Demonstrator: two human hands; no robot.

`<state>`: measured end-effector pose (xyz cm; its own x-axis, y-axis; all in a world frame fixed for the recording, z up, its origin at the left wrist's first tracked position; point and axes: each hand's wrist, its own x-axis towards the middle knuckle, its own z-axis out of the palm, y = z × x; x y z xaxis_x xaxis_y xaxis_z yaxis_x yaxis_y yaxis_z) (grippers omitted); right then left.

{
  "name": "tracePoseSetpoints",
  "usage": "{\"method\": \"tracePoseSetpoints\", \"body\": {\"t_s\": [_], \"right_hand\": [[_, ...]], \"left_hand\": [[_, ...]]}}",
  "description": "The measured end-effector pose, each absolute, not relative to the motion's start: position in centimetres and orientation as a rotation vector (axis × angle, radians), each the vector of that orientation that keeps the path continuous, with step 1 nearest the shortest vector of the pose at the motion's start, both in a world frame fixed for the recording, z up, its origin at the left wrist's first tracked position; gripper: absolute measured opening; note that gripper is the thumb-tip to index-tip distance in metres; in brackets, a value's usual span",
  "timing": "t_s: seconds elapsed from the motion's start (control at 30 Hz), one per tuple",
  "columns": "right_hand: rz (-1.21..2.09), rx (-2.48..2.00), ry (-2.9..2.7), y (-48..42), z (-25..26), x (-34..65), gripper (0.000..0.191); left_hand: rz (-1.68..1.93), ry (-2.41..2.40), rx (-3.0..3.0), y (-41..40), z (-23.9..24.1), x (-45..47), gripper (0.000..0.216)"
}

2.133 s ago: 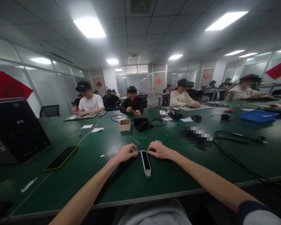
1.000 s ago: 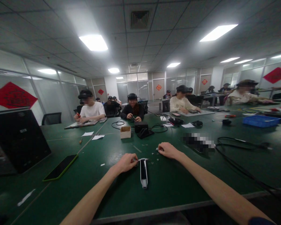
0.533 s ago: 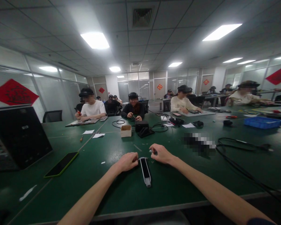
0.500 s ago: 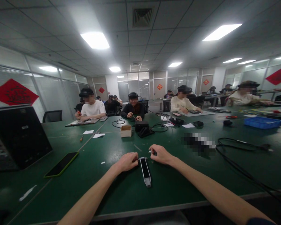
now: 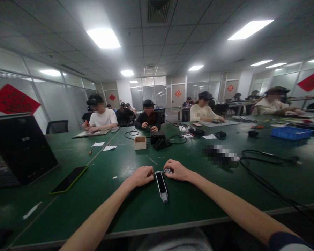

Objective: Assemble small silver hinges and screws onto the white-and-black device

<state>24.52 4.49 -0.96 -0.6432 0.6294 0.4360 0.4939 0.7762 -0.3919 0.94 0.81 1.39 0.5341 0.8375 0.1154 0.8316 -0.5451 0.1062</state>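
Note:
A slim, long object [image 5: 161, 185] with a black face and a silver-white rim lies on the green table between my hands, its tapered grey end toward me. My left hand [image 5: 142, 175] is closed beside its far left corner, fingers curled; whatever they pinch is hidden. From the other side, my right hand [image 5: 179, 170] pinches a small silvery metal piece [image 5: 168, 170] close to the far right corner of the long object. I cannot tell whether the metal piece touches it.
A phone with a green edge [image 5: 68, 180] and a black computer case [image 5: 23, 150] are at the left. Ahead stand a small cardboard box [image 5: 140, 143] and a black device [image 5: 158, 139]. Black cables [image 5: 264, 184] and a blue tray [image 5: 291, 133] lie right. Several people sit across the table.
My right hand has moved left, nearer the long object, and the silvery piece in its fingers now shows more. My left hand stays by the far left corner. The view has tilted slightly down.

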Motion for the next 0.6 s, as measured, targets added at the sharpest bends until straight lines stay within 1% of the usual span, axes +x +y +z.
{"method": "tracePoseSetpoints", "body": {"t_s": [0.3, 0.6], "right_hand": [[0.419, -0.901, -2.344, 5.2, -1.2, 24.0, 0.022], [0.388, -0.888, -2.415, 5.6, -1.4, 22.9, 0.022]], "left_hand": [[0.190, 1.543, 2.691, 1.3, 1.2, 0.5, 0.012], [0.210, 1.561, 2.669, 1.5, 1.1, 0.1, 0.012]]}}
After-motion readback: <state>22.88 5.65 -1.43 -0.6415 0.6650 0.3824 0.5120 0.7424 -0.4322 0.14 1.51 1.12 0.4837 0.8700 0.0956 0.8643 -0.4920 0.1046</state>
